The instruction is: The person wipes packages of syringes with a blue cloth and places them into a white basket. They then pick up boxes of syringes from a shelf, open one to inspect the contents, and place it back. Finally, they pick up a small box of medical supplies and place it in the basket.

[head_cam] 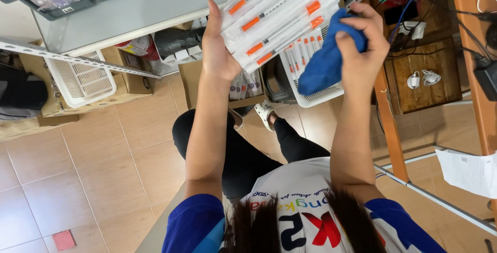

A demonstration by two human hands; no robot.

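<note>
Two hands are raised in front of us; the left hand (220, 51) holds a bundle of packed syringes (279, 17), clear wrappers with orange caps, fanned out over its palm; its fingers are closed around the lower edge of the bundle, the thumb up along the side. The right hand (362, 43) has its fingers closed tight on a blue cloth (326, 61), which hangs down and touches the right edge of the syringes. Below the hands we see a white basket (316, 95) with more orange-capped syringes inside; it is partly hidden by the cloth. A cardboard box (246, 87) stands just beside the basket on the tiled floor (103, 154). Another white basket (83, 79) lies well apart at the left, under a grey shelf (129, 10). At the right stands a wooden bench (424, 72) with white cables on it.
</note>
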